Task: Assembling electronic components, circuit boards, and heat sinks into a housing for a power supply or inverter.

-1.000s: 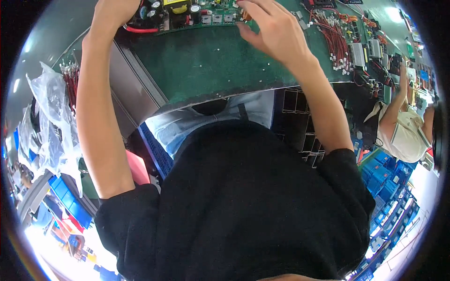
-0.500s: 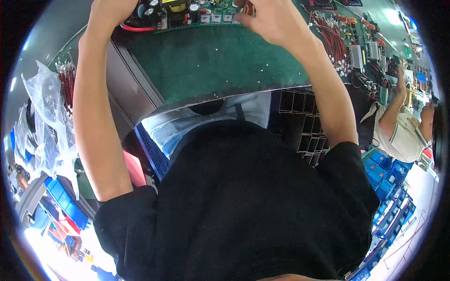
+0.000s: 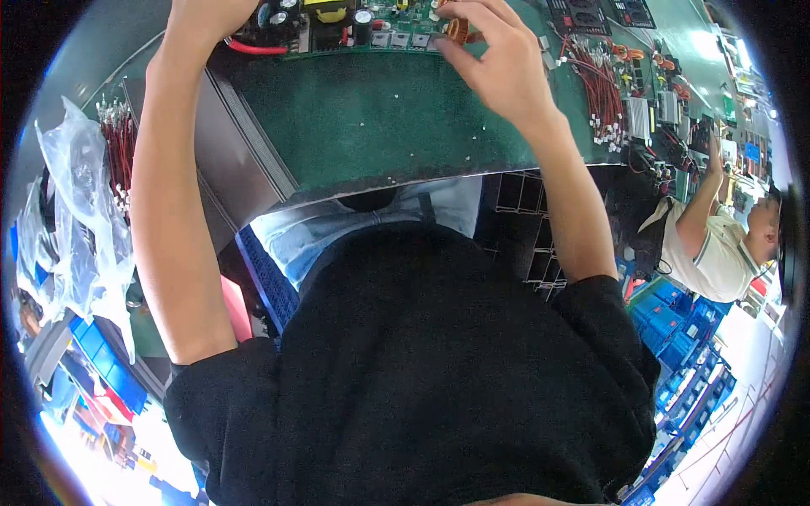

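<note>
A green circuit board (image 3: 325, 52) lies at the far edge of the table, partly cut off by the top of the picture. It carries black and silver capacitors (image 3: 363, 27), a yellow-topped transformer (image 3: 331, 13) and a row of square metal parts. My right hand (image 3: 509, 72) reaches to the board's right end, thumb and fingers closed around a copper-wound ring coil (image 3: 457, 31). At the board's left end is my left hand (image 3: 215, 15); its fingers are mostly hidden or out of the picture. Beneath that hand a thick red wire (image 3: 258, 49) runs along the board's edge.
Bundles of red wires (image 3: 601, 97) with white plugs lie to the right, beside metal-finned units (image 3: 639, 118). A grey metal panel (image 3: 240, 143) and clear plastic bags (image 3: 80, 194) are on the left. Small white bits dot the green tabletop (image 3: 354, 126). Another person (image 3: 713, 244) works far right.
The view has shifted slightly, so the board sits lower in the picture. My right forearm has swung inward to the left, and more of the right hand and the coil shows.
</note>
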### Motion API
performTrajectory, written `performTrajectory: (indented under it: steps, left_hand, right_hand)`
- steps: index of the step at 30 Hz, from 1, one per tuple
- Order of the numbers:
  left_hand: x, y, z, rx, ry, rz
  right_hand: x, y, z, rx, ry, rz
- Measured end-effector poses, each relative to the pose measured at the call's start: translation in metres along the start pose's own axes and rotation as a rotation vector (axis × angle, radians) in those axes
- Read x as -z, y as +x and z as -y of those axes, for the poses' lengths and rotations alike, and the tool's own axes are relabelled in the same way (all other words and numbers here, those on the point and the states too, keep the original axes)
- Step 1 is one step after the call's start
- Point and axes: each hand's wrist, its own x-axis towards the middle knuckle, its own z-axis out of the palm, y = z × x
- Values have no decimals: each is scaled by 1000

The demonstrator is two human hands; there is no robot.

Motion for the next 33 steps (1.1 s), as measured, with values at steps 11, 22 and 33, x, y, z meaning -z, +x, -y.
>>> performTrajectory:
  steps: [11, 22, 33]
  left_hand:
    - [5, -3, -7, 39, -15, 14]
    - [5, -3, -7, 9, -38, 13]
    - [4, -5, -5, 15, -33, -4]
  right_hand:
    - [-19, -10, -4, 106, -130, -227]
    - [-17, -10, -4, 15, 31, -184]
    - [-41, -14, -24, 211, -235, -371]
